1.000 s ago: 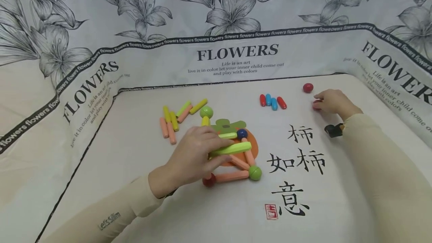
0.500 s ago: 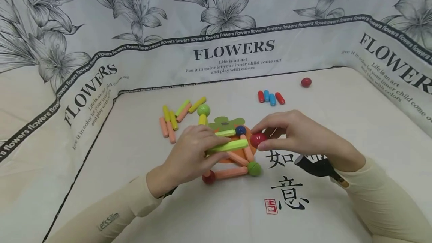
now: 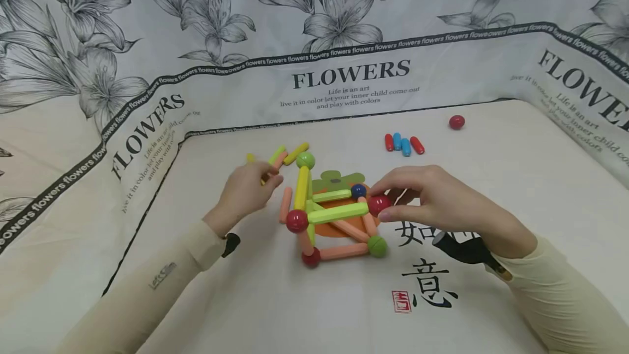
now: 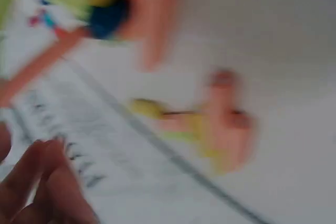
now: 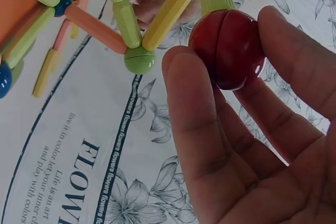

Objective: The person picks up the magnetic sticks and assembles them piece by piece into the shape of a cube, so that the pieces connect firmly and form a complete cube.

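A framework of coloured sticks and balls stands in the middle of the cloth, partly over a printed orange persimmon. My right hand pinches a red ball between thumb and fingers, at the right end of a light-green stick. That stick's other end joins another red ball on the near left corner. My left hand is over the loose sticks left of the framework, covering several of them. In the blurred left wrist view, its fingers show nothing between them.
Loose yellow, green and pink sticks lie behind and beside my left hand. Short red and blue sticks lie toward the back, and a spare red ball at the back right. The flower-printed cloth rises behind.
My right hand has brought the red ball from the back right to the green stick's end. My left hand has let go of that stick and moved left to the loose sticks.
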